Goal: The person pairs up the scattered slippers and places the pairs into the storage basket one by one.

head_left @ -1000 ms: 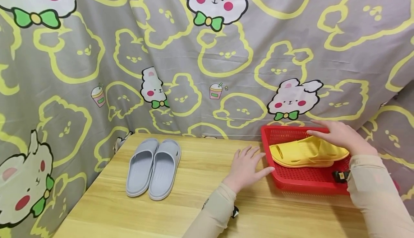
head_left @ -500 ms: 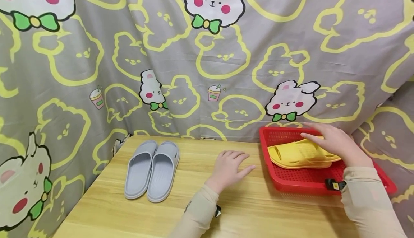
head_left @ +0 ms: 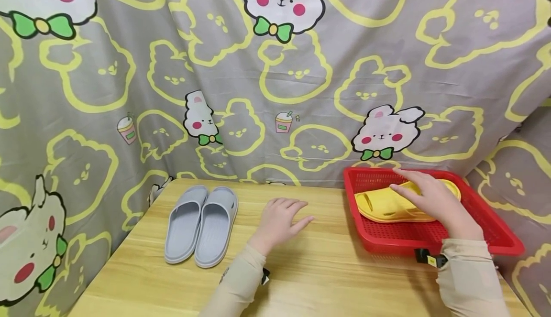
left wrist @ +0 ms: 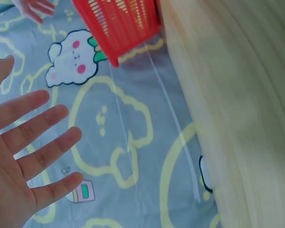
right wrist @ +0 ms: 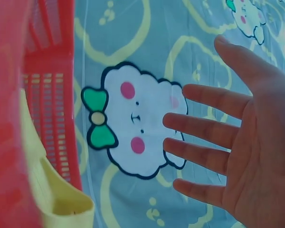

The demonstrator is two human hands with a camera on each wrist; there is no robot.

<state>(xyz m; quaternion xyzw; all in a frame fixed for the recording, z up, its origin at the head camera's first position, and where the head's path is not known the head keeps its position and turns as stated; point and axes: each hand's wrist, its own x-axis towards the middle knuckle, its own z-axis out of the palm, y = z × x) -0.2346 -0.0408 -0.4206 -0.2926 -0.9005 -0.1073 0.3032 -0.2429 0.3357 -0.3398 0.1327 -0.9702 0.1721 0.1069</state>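
Observation:
A red plastic basket (head_left: 374,245) stands at the table's right, with yellow slippers (head_left: 379,204) lying inside it. Over the basket hovers my right hand (head_left: 430,200), fingers spread and holding nothing; it overlaps part of the yellow slippers in the head view. In the right wrist view that hand (right wrist: 228,137) shows straight fingers, with the basket wall (right wrist: 50,109) off to the left. My left hand (head_left: 277,224) is above the middle of the table, its fingers loosely extended around nothing. To its left a pair of grey slippers (head_left: 202,226) lies side by side, toes toward the curtain.
The wooden table (head_left: 310,278) runs up to a grey patterned curtain (head_left: 241,78) behind it, and the curtain continues along the left and right sides. Small black wrist cameras sit under both sleeves.
My left hand has moved left, away from the basket toward the grey slippers. The right hand has shifted slightly left and nearer over the basket. Slippers and basket stay put.

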